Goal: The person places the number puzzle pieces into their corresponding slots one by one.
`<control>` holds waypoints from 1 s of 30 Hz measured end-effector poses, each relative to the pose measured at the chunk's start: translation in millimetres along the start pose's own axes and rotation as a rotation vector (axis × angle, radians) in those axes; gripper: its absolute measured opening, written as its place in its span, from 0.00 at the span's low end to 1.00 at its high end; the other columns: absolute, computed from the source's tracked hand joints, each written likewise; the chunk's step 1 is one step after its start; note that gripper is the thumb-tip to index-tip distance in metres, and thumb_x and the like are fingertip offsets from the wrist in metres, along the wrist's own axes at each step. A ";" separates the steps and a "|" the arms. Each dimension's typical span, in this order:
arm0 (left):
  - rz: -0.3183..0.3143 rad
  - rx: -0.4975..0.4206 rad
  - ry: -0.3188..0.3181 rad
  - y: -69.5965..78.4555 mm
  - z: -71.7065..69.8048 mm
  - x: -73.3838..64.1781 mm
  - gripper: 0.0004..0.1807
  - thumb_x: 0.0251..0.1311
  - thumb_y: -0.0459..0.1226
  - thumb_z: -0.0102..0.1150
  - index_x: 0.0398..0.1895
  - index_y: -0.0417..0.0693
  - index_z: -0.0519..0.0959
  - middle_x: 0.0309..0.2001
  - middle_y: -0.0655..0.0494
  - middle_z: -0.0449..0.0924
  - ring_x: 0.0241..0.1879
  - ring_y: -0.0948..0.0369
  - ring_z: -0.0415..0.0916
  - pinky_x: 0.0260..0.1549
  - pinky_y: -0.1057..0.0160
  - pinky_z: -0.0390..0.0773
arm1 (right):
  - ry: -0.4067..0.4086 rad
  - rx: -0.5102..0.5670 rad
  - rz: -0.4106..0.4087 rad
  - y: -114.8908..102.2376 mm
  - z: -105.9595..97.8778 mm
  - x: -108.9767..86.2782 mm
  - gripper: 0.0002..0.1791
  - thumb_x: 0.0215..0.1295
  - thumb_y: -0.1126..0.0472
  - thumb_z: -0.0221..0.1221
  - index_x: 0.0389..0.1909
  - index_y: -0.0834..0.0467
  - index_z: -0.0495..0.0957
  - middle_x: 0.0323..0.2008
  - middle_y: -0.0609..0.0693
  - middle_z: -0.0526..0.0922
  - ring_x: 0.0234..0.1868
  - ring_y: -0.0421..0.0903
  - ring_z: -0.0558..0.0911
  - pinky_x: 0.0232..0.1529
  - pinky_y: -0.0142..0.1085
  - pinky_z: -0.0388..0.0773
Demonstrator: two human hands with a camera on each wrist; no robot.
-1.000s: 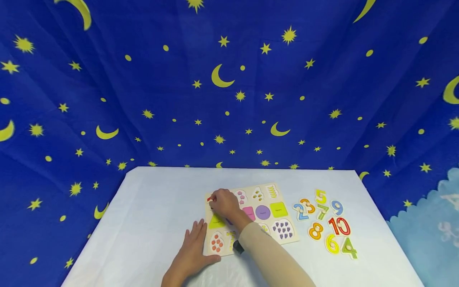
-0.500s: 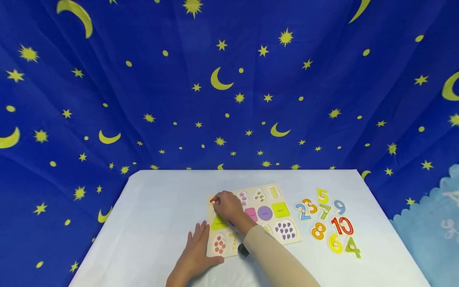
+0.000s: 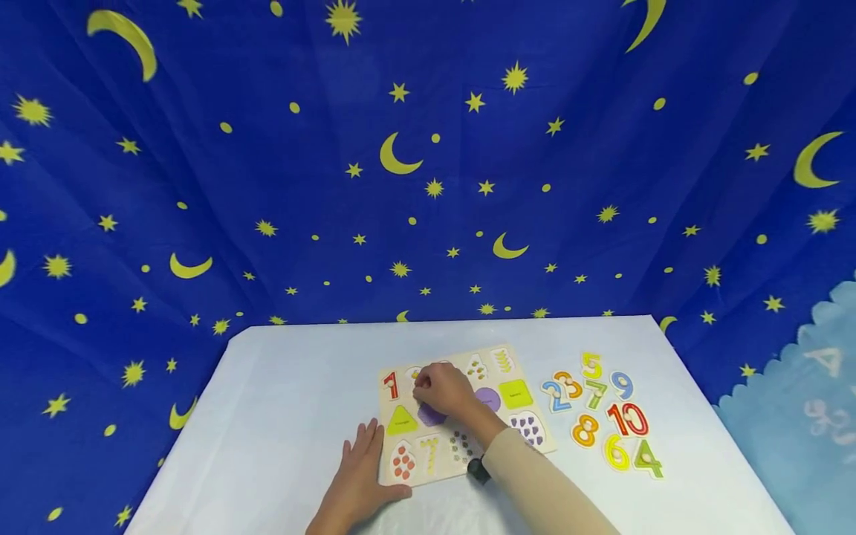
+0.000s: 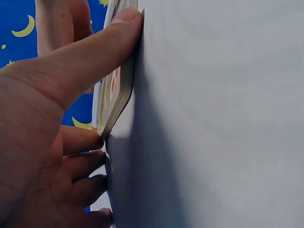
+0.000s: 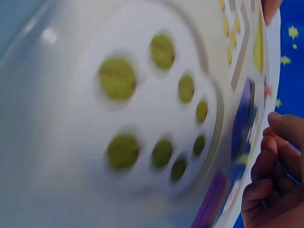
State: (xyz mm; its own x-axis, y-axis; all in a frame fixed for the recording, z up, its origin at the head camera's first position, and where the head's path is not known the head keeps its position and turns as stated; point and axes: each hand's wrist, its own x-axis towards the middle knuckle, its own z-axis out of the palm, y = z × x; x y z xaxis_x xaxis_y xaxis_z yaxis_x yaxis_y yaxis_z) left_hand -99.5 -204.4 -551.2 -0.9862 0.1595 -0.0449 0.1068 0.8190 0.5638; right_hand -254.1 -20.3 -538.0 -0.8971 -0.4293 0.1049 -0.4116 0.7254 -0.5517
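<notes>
The red number 1 piece (image 3: 391, 386) lies in the top left corner of a wooden number puzzle board (image 3: 384, 407). My left hand (image 3: 359, 469) rests at the board's lower left corner, fingers straight along the left side. In the left wrist view its thumb (image 4: 107, 45) lies along the board's front edge (image 4: 126, 83). Over the upper left part of the board is my right hand (image 3: 446, 388), just right of the 1. In the right wrist view the right hand's fingers (image 5: 261, 190) are loosely curled, with nothing showing between them and the thumb.
Several loose number pieces lie right of the board, among them a blue 2 (image 3: 556, 396), a red 10 (image 3: 628, 420) and a green 4 (image 3: 646, 459). Printed shapes such as a yellow triangle (image 3: 401, 421) mark the board. A starry blue cloth (image 3: 334, 186) hangs behind the white table (image 3: 301, 386).
My right hand has let go of the red 1 and moved right, leaving the piece in the board's top left corner. The left hand stays at the board's corner.
</notes>
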 end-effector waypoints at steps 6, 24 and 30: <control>-0.025 -0.015 0.000 0.0 1.3 -0.9 0.67 0.33 0.63 0.72 0.70 0.28 0.55 0.71 0.32 0.50 0.70 0.36 0.41 0.64 0.35 0.40 | 0.022 0.029 0.003 21.9 -17.7 -9.8 0.06 0.55 0.54 0.66 0.31 0.51 0.85 0.23 0.37 0.75 0.24 0.37 0.73 0.27 0.33 0.72; -0.081 -0.017 -0.031 1.0 4.2 1.8 0.67 0.31 0.62 0.74 0.71 0.32 0.56 0.72 0.36 0.50 0.72 0.39 0.39 0.65 0.37 0.39 | 0.148 0.033 0.185 78.0 -62.0 -55.1 0.07 0.56 0.54 0.66 0.35 0.51 0.85 0.29 0.40 0.78 0.29 0.39 0.75 0.34 0.38 0.74; -0.082 -0.015 -0.032 0.8 5.2 1.4 0.68 0.31 0.63 0.74 0.71 0.32 0.55 0.72 0.35 0.50 0.72 0.39 0.39 0.65 0.37 0.39 | 0.183 0.027 0.230 90.7 -78.3 -69.6 0.08 0.56 0.55 0.67 0.36 0.53 0.85 0.26 0.41 0.76 0.28 0.41 0.73 0.32 0.38 0.72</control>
State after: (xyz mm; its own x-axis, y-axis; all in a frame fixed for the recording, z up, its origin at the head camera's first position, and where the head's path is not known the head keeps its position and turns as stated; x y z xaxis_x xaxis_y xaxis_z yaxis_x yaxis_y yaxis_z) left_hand -100.2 -200.7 -555.1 -0.9870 0.1094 -0.1177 0.0231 0.8216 0.5696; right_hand -241.6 117.4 -530.6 -0.9814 -0.1494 0.1205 -0.1919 0.7767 -0.5999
